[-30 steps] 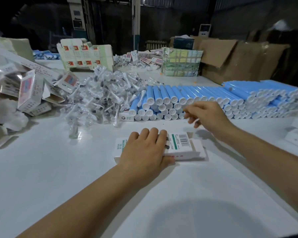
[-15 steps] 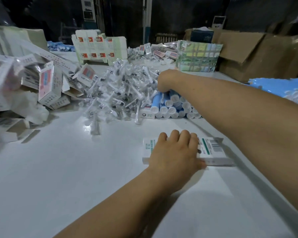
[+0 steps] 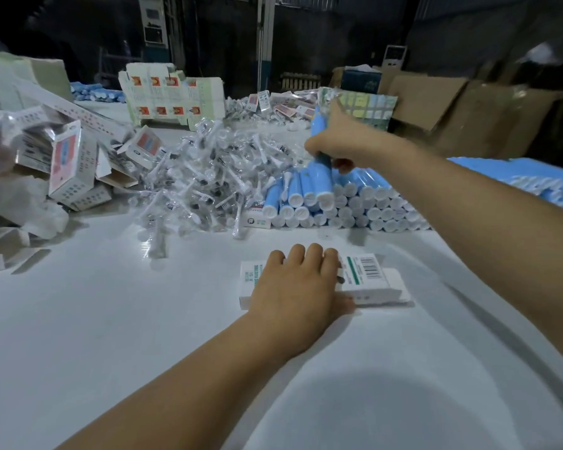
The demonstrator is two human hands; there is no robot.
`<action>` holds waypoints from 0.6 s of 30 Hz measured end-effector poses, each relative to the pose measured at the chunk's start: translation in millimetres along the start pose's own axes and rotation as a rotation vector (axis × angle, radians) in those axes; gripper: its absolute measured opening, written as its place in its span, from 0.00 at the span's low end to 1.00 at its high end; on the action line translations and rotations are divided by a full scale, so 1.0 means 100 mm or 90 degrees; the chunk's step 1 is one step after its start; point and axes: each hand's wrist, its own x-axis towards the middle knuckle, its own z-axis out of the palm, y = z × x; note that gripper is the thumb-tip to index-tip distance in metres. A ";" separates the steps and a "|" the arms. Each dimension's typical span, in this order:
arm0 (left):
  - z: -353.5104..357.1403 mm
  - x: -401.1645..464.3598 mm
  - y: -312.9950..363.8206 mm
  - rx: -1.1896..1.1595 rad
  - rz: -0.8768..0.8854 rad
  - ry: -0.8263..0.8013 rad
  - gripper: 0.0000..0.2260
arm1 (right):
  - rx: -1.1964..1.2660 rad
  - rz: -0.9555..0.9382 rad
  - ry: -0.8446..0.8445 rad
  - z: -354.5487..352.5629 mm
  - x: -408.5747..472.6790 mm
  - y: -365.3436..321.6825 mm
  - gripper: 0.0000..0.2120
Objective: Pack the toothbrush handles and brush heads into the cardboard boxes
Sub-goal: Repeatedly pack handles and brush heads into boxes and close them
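Note:
A small white cardboard box [image 3: 368,280] with green print and a barcode lies flat on the white table [image 3: 111,319]. My left hand [image 3: 296,280] rests on the box, fingers laid over its top. My right hand [image 3: 342,141] grips a blue toothbrush handle [image 3: 319,128] and holds it upright above the stack of blue handles [image 3: 338,199]. Left of that stack lies a heap of brush heads [image 3: 202,170] in clear wrappers.
Loose printed boxes [image 3: 69,164] are piled at the left. Flat box blanks [image 3: 173,95] stand at the back, with brown cartons [image 3: 468,115] at the back right. More blue handles [image 3: 530,183] run along the right edge.
My right hand has lifted a blue handle off the stack and raised it to the right. My left hand stays on the box.

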 end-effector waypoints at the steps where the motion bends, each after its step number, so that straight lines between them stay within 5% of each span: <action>1: 0.01 0.00 -0.01 0.004 -0.009 0.001 0.31 | 0.085 0.001 0.018 -0.12 -0.13 0.12 0.47; 7: 0.05 0.04 -0.06 -0.005 -0.093 0.013 0.30 | 0.502 0.035 0.169 -0.36 -0.98 1.09 0.44; 12: 0.02 0.02 -0.03 0.019 -0.111 0.019 0.33 | 0.625 0.071 0.236 -0.05 -1.22 1.54 0.38; 18: -0.02 0.00 0.00 0.029 -0.112 0.006 0.36 | 0.629 0.026 0.262 0.22 -1.31 1.49 0.15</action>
